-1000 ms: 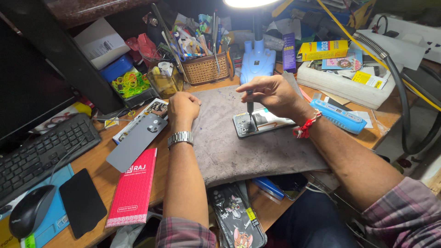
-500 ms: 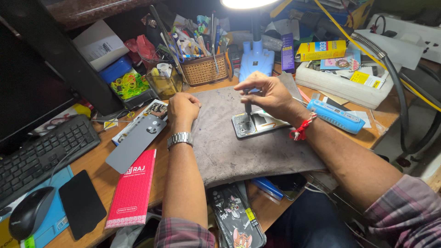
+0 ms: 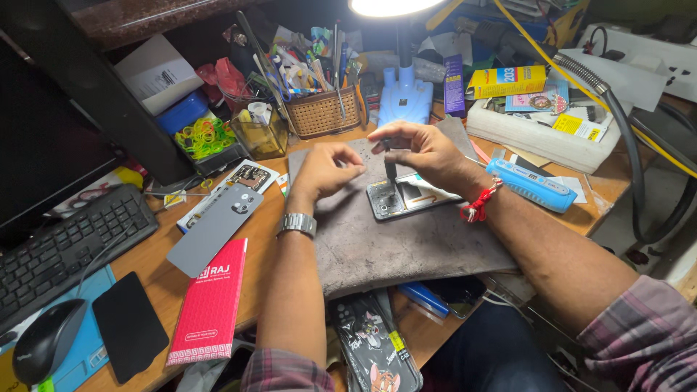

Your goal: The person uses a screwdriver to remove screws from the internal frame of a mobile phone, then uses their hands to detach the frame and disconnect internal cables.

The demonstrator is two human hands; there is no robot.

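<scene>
- Right hand pinches a slim dark screwdriver upright on the opened grey phone — a slip could gouge it.
- Left hand rests loosely curled, empty, on the grey felt mat — phone unbraced, may shift.

Black keyboard, mouse, wicker basket, red box.

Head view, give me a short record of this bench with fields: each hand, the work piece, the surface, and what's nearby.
right hand: holds a screwdriver upright, tip down on the opened phone
left hand: loosely curled on the mat, beside the phone, not touching it
phone: back off, lying flat
mat: grey, on the wooden desk
nearby: grey back cover, red box, wicker basket of tools, keyboard, mouse
</scene>
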